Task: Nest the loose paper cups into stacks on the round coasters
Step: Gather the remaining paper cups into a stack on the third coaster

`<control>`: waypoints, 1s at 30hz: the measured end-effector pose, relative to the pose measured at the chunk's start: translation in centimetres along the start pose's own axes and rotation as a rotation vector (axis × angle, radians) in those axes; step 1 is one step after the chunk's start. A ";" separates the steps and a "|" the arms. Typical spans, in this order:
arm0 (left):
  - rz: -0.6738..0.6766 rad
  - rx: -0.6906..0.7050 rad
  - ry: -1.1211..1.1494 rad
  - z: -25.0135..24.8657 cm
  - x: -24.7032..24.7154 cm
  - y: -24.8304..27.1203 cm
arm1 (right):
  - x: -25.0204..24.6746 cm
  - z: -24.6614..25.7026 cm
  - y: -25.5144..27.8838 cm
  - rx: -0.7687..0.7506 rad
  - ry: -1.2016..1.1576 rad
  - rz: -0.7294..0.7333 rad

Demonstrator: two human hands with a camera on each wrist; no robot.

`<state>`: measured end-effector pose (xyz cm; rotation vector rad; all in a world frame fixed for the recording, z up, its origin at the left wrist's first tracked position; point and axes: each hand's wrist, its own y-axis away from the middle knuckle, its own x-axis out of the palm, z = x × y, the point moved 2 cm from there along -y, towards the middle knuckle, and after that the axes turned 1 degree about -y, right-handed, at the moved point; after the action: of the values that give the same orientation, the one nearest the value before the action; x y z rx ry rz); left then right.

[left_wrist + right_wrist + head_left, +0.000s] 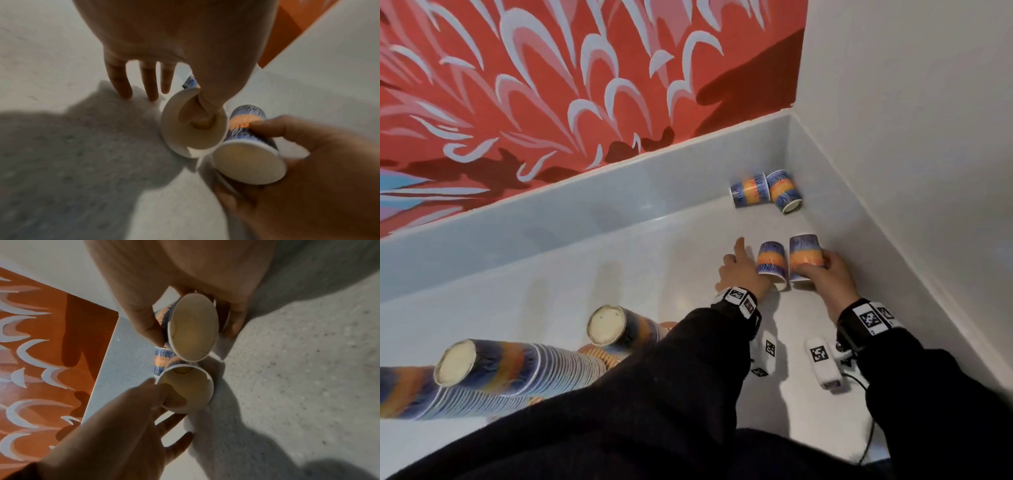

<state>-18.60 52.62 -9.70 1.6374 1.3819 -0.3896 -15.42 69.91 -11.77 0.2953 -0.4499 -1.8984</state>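
Two blue-and-orange paper cups are tipped on the white counter near the right corner. My left hand has its thumb hooked inside the mouth of the left cup, with the other fingers stretched out over the counter; the left wrist view shows that thumb in the cup. My right hand grips the right cup round its side, with the open mouth facing the wrist. The two cups touch side by side. Two more loose cups lie in the back corner.
Tall nested cup stacks stand at the lower left, close to my left sleeve. A raised back ledge and the white right wall box in the corner. White tagged devices with a cable hang below my wrists.
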 end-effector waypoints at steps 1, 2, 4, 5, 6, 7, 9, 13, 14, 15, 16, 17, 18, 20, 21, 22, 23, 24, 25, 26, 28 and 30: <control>0.026 0.038 0.027 -0.5 0.0 0.2 | 0.2 0.3 0.2 -0.004 -0.015 0.003; 0.067 0.077 0.055 -0.9 0.0 0.3 | 0.4 0.6 0.5 0.010 -0.044 0.022; 0.167 0.113 0.144 -1.8 -0.5 1.0 | 0.8 0.8 1.3 0.089 -0.105 0.091; 0.206 0.107 0.198 -2.3 -0.6 1.2 | 0.8 0.8 1.7 0.140 -0.129 0.128; 0.230 0.079 0.261 -2.6 -0.8 1.7 | 0.6 0.7 2.0 0.180 -0.153 0.153; 0.234 0.035 0.329 -2.6 -1.2 2.1 | 0.4 0.6 2.5 0.207 -0.186 0.168; 0.200 -0.016 0.438 -2.6 -1.9 3.0 | -0.2 0.9 3.5 0.224 -0.299 0.180; 0.059 0.088 0.538 -4.7 -5.4 5.7 | -0.2 4.7 6.4 0.053 -0.522 0.232; 0.009 0.147 0.555 -5.9 -6.9 6.8 | 0.1 6.4 7.5 -0.007 -0.574 0.261; -0.041 0.222 0.584 -7.1 -8.7 8.0 | 0.4 8.4 8.7 -0.056 -0.635 0.292; -0.090 0.303 0.609 -8.3 -10.5 9.6 | 0.7 10.4 10.0 -0.097 -0.678 0.323; -0.142 0.395 0.608 -9.3 -12.3 11.2 | 1.0 12.5 11.4 -0.147 -0.694 0.376; -0.189 0.479 0.582 -10.0 -14.1 12.9 | 1.2 14.4 12.8 -0.189 -0.686 0.409; -0.287 0.628 0.504 -10.4 -18.0 16.7 | 2.0 17.9 15.7 -0.282 -0.686 0.484; -0.337 0.710 0.470 -10.0 -20.0 18.4 | 2.5 19.4 17.0 -0.338 -0.685 0.542; -0.381 0.800 0.451 -9.3 -22.0 20.0 | 3.2 20.5 18.2 -0.404 -0.668 0.579; -0.414 0.886 0.444 -7.8 -24.0 21.3 | 4.1 21.3 19.3 -0.481 -0.632 0.609; -0.420 0.942 0.450 -6.2 -25.7 22.1 | 5.0 21.7 20.1 -0.544 -0.574 0.612; -0.404 0.952 0.467 -4.3 -27.1 22.4 | 5.8 21.8 20.7 -0.596 -0.513 0.587; -0.374 0.925 0.492 -2.0 -28.4 22.4 | 6.8 21.5 21.3 -0.637 -0.460 0.548; -0.310 0.843 0.552 2.8 -30.2 22.1 | 9.3 20.2 22.5 -0.682 -0.344 0.499; -0.270 0.788 0.571 6.5 -30.2 21.6 | 11.0 18.7 23.1 -0.677 -0.287 0.461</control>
<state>-6.83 30.56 18.55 2.3184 2.0537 -0.7279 -7.67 55.37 15.35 -0.4947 -0.0312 -1.5291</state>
